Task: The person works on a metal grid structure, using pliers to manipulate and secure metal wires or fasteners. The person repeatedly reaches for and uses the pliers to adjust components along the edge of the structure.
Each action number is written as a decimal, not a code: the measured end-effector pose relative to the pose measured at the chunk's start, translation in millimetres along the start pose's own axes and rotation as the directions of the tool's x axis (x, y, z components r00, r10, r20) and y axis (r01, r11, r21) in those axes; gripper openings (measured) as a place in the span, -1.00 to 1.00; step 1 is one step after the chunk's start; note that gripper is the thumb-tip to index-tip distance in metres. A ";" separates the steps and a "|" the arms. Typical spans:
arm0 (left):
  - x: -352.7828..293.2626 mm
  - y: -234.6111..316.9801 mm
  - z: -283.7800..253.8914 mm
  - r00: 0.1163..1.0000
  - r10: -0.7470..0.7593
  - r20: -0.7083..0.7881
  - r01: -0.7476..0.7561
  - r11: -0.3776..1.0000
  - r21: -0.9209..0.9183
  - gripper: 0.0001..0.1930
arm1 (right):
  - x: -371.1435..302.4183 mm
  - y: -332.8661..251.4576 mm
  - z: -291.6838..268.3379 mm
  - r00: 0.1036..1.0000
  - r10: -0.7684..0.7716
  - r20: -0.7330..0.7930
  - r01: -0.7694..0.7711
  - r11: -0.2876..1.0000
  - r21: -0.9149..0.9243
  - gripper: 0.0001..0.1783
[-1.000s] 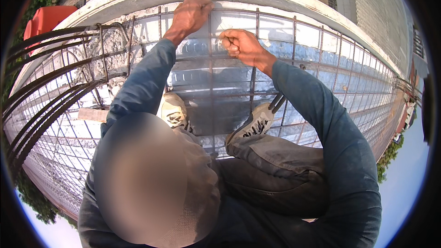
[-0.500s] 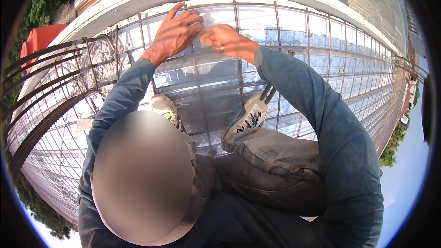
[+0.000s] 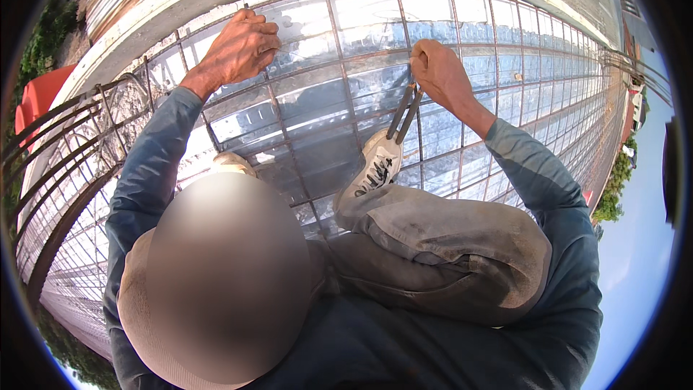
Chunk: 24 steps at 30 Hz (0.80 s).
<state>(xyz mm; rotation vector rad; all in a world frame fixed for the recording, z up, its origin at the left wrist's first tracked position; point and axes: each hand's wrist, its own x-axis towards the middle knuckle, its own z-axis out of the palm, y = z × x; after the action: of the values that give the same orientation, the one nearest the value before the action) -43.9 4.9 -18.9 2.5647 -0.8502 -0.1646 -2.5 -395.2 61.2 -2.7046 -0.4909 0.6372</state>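
Your left hand [image 3: 243, 45] is curled at the rebar mesh's [image 3: 342, 63] far edge, maybe steadying on it. Your right hand [image 3: 439, 76], also curled, is over the mesh, just beside the two-handled tool [image 3: 401, 113], probably propped by mesh bars. Palms hidden: can't tell what's gripped. Tool's head unclear.

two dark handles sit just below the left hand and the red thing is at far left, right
Not quite: in the head view, the two dark handles sit just below the right hand; the red thing is at far left.
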 end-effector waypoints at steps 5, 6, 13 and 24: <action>7.8 5.5 0.7 0.996 -0.040 0.077 0.040 0.999 -0.003 -0.91 | -83.5 24.9 81.3 0.897 0.429 -0.106 -0.425 0.903 0.057 -0.22; 7.6 5.0 3.9 0.996 -0.045 0.081 0.042 0.998 0.041 -0.91 | -87.8 10.2 86.0 0.864 0.489 -0.119 -0.467 0.868 0.170 -0.08; 1.5 -9.6 19.8 0.996 0.029 -0.090 -0.031 0.999 -0.020 -0.94 | -76.7 47.8 98.9 0.807 0.591 -0.001 -0.574 0.784 0.234 -0.36; -3.8 4.0 1.5 0.992 0.014 -0.126 -0.024 0.997 -0.077 -0.90 | -61.1 -33.9 29.1 0.966 0.218 0.140 -0.259 0.781 0.568 -0.65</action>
<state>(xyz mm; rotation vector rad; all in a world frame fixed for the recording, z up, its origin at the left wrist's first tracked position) -49.5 3.8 -18.5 2.4643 -0.8046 -0.0301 -76.5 -382.7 71.7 -2.1656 0.0515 0.7930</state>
